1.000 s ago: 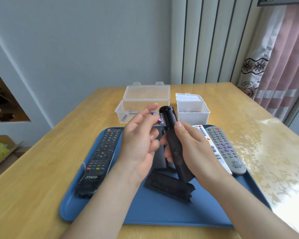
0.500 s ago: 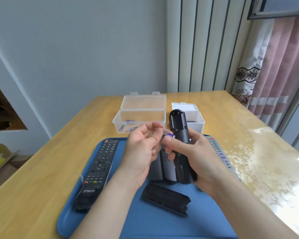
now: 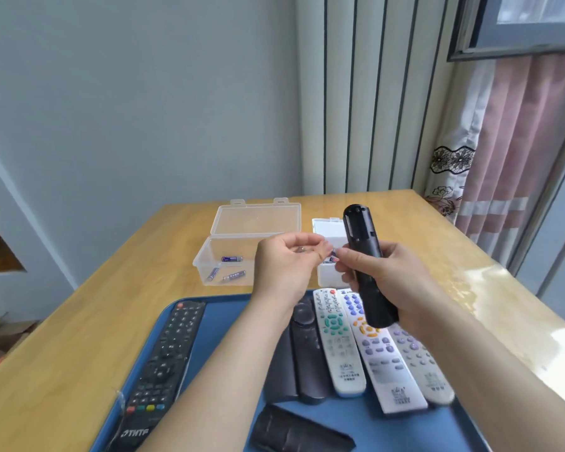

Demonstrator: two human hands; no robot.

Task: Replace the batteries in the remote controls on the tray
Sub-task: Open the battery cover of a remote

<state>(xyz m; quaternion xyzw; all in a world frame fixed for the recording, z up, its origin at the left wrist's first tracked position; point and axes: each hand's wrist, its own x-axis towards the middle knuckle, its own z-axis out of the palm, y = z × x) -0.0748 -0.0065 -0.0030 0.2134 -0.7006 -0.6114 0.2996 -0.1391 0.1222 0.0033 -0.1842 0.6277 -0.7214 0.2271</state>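
Head view: the right hand [image 3: 395, 282] is wrapped round a black remote [image 3: 364, 256], held raised and tilted above the far edge of the blue tray [image 3: 225, 321], its open back towards the camera. The left hand [image 3: 286, 265] pinches a small battery [image 3: 331, 256] at its fingertips, just beside the remote's left side and close to the right thumb.

Behind the hands, on the wooden table [image 3: 95, 321], a clear box [image 3: 232, 275] with its lid up holds loose batteries [image 3: 231, 258]. A white box [image 3: 328, 228] stands to its right, half hidden by the remote and fingers.

Under the forearms the tray carries a long black remote [image 3: 167, 353] along its left edge, two dark remotes [image 3: 299, 357] in the middle, then two white remotes [image 3: 338, 347] and a grey remote [image 3: 421, 363]. A black battery cover [image 3: 294, 433] lies at the near edge.

Bare tabletop shows along the left edge and the far right corner.
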